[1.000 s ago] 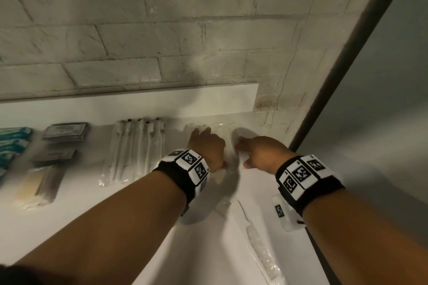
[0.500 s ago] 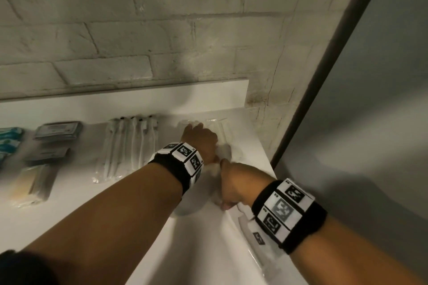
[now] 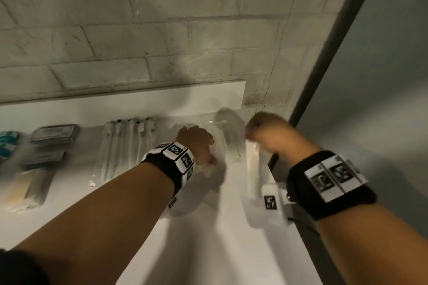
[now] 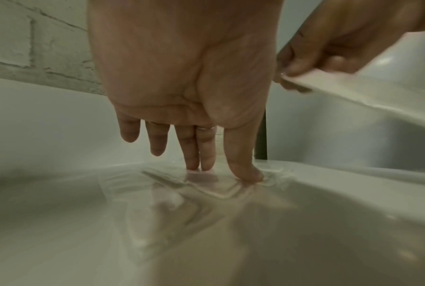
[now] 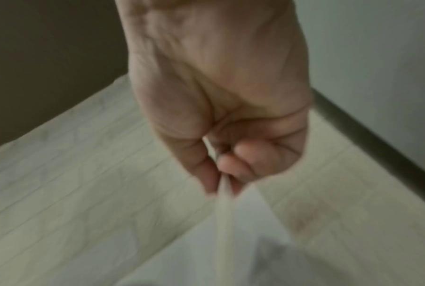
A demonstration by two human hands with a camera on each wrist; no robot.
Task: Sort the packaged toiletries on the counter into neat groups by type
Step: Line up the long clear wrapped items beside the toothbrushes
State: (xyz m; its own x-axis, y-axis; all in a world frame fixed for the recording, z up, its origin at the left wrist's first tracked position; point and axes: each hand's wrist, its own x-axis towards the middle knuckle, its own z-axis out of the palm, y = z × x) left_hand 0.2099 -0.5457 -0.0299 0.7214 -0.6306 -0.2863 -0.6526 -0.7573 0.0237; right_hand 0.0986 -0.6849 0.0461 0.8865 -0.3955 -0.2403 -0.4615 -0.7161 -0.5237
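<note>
- Near the back right corner of the white counter (image 3: 215,250), your left hand (image 3: 196,143) is laid flat on a pile of clear plastic-wrapped packets (image 3: 222,139); the left wrist view shows its fingers (image 4: 206,147) straight, the tips and the thumb pressing down on the crinkled film (image 4: 218,187), gripping nothing.
- Your right hand (image 3: 266,132) hangs above the counter's right edge, just beside the left hand, fingers curled in.
- It pinches one end of a long, narrow, clear-wrapped white packet (image 3: 252,169) between thumb and fingers (image 5: 228,166); the packet trails back from the hand over the right edge of the counter. What the wrap contains is too blurred to tell.
- Left of your left hand, against the back edge, a row of white toothbrushes in clear sleeves (image 3: 125,146) lies side by side, their heads toward the wall.
- Further left along the back edge sit two flat dark grey packets (image 3: 54,133), one in front of the other.
- In front of those, toward the counter's left edge, lie pale tan items in clear wrap (image 3: 25,187).
- At the far left edge, teal-and-white packets (image 3: 8,143) are partly cut off by the frame.
- Behind the counter stands a whitewashed brick wall (image 3: 139,30).
</note>
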